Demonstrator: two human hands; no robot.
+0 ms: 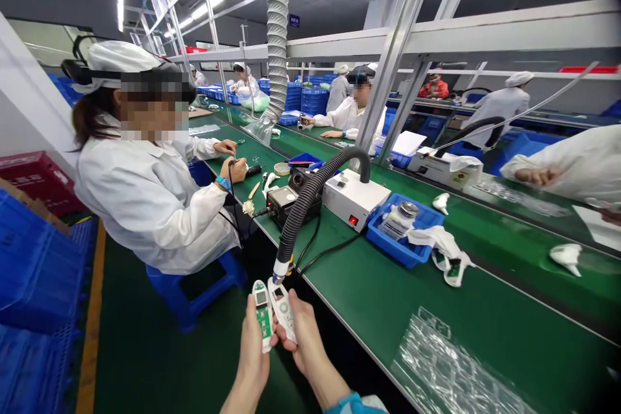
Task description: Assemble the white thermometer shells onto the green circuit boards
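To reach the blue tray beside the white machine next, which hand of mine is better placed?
Probably the right hand: it is nearer the blue tray than the left hand. However, it holds a white shell, to be released first.

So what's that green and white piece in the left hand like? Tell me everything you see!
The green and white piece is long and slim, with a rounded far end. Its green circuit board sits in a white rim that looks like plastic, with a grey, screen-like rectangle near the far end. The board side faces the camera. The left hand holds it beside the white cover in the right hand; whether the two pieces touch is hard to tell.
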